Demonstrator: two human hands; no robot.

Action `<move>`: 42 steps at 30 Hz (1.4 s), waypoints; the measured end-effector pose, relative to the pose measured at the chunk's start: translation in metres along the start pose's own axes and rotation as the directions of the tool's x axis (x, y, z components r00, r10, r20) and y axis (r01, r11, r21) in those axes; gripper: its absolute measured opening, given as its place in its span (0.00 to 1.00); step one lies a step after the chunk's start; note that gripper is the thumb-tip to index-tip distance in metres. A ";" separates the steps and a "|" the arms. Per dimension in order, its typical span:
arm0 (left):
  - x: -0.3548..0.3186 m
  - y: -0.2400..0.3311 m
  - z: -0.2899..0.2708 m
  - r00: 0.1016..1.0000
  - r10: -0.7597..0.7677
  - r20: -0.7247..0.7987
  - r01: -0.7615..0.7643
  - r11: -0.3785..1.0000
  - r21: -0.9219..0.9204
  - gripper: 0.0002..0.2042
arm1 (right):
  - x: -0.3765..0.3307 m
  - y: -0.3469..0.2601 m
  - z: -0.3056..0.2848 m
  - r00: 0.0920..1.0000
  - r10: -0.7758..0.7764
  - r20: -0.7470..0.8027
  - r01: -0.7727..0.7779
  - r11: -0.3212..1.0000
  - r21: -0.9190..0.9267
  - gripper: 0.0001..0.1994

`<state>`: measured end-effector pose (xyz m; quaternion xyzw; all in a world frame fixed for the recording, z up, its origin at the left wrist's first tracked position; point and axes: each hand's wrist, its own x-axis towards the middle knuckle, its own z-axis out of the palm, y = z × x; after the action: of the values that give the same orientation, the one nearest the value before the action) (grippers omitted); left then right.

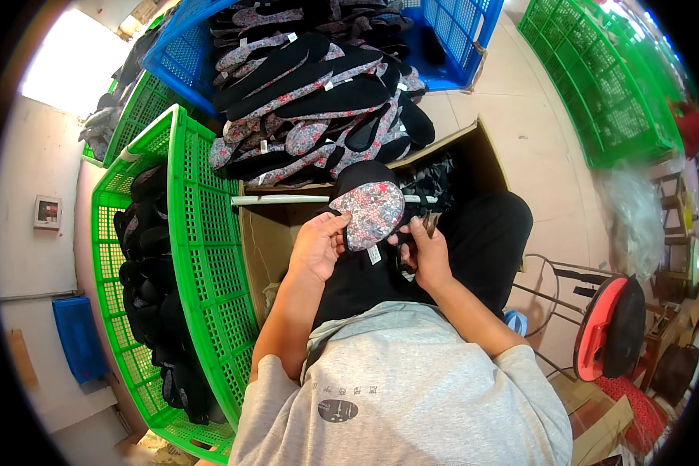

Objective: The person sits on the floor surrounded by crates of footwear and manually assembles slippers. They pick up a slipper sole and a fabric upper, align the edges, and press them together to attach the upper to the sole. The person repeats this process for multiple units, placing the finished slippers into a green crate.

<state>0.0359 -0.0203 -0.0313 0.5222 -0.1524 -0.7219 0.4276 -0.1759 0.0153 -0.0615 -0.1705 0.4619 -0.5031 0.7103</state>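
A floral-patterned slipper (374,213) with a black part at its far end is held up over my lap. My left hand (318,245) is closed on its left edge, thumb on the floral fabric. A small white tag (374,255) hangs from its near edge. At the right edge of the slipper, my right hand (427,255) is closed around a small dark tool (431,223). Its shape resembles thread snips, but the fingers cover most of it. Just beyond my hands lies a heap of similar slippers (303,85), floral and black, several with white tags.
Left of me stands a green crate (210,256) holding black slippers (151,272). A blue crate (462,39) is behind the heap. An open cardboard box (489,159) with a white bar (279,199) lies before me. Right are another green crate (598,85) and a red-and-black round seat (602,330).
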 end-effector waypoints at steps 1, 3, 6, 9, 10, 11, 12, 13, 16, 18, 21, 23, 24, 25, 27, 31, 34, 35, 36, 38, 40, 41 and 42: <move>0.006 -0.001 -0.010 1.000 -0.015 0.026 0.016 0.999 -0.039 0.04 | -0.001 0.001 0.001 1.000 0.010 0.012 -0.010 1.000 0.000 0.14; 0.012 0.003 -0.020 0.996 -0.060 0.067 0.067 0.991 -0.116 0.09 | -0.002 0.002 -0.002 0.999 0.022 0.025 -0.022 1.000 -0.018 0.15; 0.009 0.010 -0.014 0.994 -0.103 0.044 0.110 0.976 -0.187 0.14 | -0.001 0.003 -0.004 0.999 0.025 0.027 -0.025 0.999 -0.030 0.16; 0.011 0.009 -0.018 0.994 -0.103 0.019 0.105 0.975 -0.198 0.13 | -0.001 0.002 -0.004 0.999 0.027 0.022 -0.026 0.999 -0.032 0.15; 0.011 0.008 -0.017 0.996 -0.094 0.001 0.093 0.976 -0.199 0.12 | -0.001 0.001 -0.004 0.999 0.029 0.021 -0.028 0.999 -0.032 0.15; 0.010 0.009 -0.013 0.996 -0.085 -0.015 0.081 0.977 -0.199 0.11 | -0.001 -0.001 -0.004 0.999 0.020 0.026 -0.019 0.999 -0.038 0.15; 0.004 0.009 -0.009 0.999 0.011 -0.044 -0.015 0.995 -0.099 0.08 | -0.002 -0.004 -0.006 0.999 0.012 0.031 -0.010 0.999 -0.043 0.15; -0.005 0.007 -0.005 0.992 0.109 -0.064 -0.109 0.994 0.004 0.05 | -0.003 -0.007 -0.007 0.999 0.003 0.035 -0.001 0.999 -0.048 0.15; -0.030 -0.001 0.027 0.862 0.501 -0.075 -0.456 0.833 0.313 0.08 | -0.005 -0.030 -0.008 0.962 -0.214 0.167 0.223 0.974 -0.034 0.16; -0.038 -0.002 0.040 0.745 0.667 0.008 -0.572 0.633 0.521 0.10 | -0.006 -0.048 -0.007 0.945 -0.265 0.193 0.269 0.963 0.004 0.20; -0.042 -0.007 0.060 0.698 0.702 0.143 -0.600 0.463 0.653 0.09 | -0.008 -0.070 -0.016 0.912 -0.293 0.286 0.337 0.934 -0.120 0.26; -0.034 -0.014 0.078 0.656 0.697 0.290 -0.694 0.407 0.594 0.08 | -0.011 -0.081 -0.013 0.862 -0.446 0.240 0.492 0.850 -0.187 0.24; -0.032 -0.016 0.088 0.620 0.700 0.355 -0.747 0.386 0.541 0.08 | -0.011 -0.084 -0.014 0.811 -0.542 0.219 0.583 0.781 -0.224 0.23; -0.026 -0.023 0.095 0.686 0.648 0.331 -0.716 0.519 0.467 0.08 | -0.016 -0.090 -0.017 0.816 -0.548 0.186 0.577 0.790 -0.207 0.21; -0.008 -0.040 0.107 0.716 0.584 0.382 -0.681 0.706 0.196 0.06 | -0.021 -0.102 -0.029 0.782 -0.605 0.153 0.623 0.741 -0.252 0.21; -0.010 -0.055 0.132 0.775 0.377 0.507 -0.327 0.926 -0.189 0.10 | -0.038 -0.117 -0.046 0.783 -0.609 0.127 0.606 0.701 -0.376 0.22; -0.012 -0.064 0.130 0.889 0.204 0.410 -0.112 0.965 -0.238 0.12 | -0.050 -0.120 -0.038 0.847 -0.502 0.176 0.509 0.665 -0.546 0.22; -0.013 -0.069 0.126 0.928 0.137 0.348 -0.047 0.966 -0.256 0.13 | -0.050 -0.116 -0.035 0.853 -0.483 0.198 0.497 0.634 -0.593 0.22; -0.018 -0.070 0.122 0.943 0.108 0.315 -0.020 0.963 -0.269 0.12 | -0.046 -0.109 -0.034 0.847 -0.483 0.219 0.506 0.609 -0.611 0.21; -0.029 -0.069 0.108 0.968 0.054 0.247 0.024 0.953 -0.302 0.12 | -0.052 -0.101 -0.022 0.837 -0.473 0.275 0.511 0.497 -0.701 0.21; -0.034 -0.067 0.088 0.977 0.016 0.214 0.055 0.945 -0.323 0.12 | -0.056 -0.094 -0.012 0.826 -0.437 0.356 0.539 0.430 -0.724 0.21; -0.038 -0.062 0.080 0.981 -0.042 0.188 0.099 0.948 -0.303 0.13 | -0.056 -0.090 -0.007 0.817 -0.419 0.397 0.562 0.423 -0.711 0.22; -0.042 -0.054 0.074 0.983 -0.096 0.157 0.137 0.949 -0.283 0.13 | -0.055 -0.087 -0.005 0.838 -0.359 0.410 0.541 0.449 -0.711 0.21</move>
<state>-0.0503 0.0273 -0.0105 0.4090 -0.0428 -0.7957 0.4447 -0.2323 0.0267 0.0242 -0.6386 0.5013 -0.3884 0.4359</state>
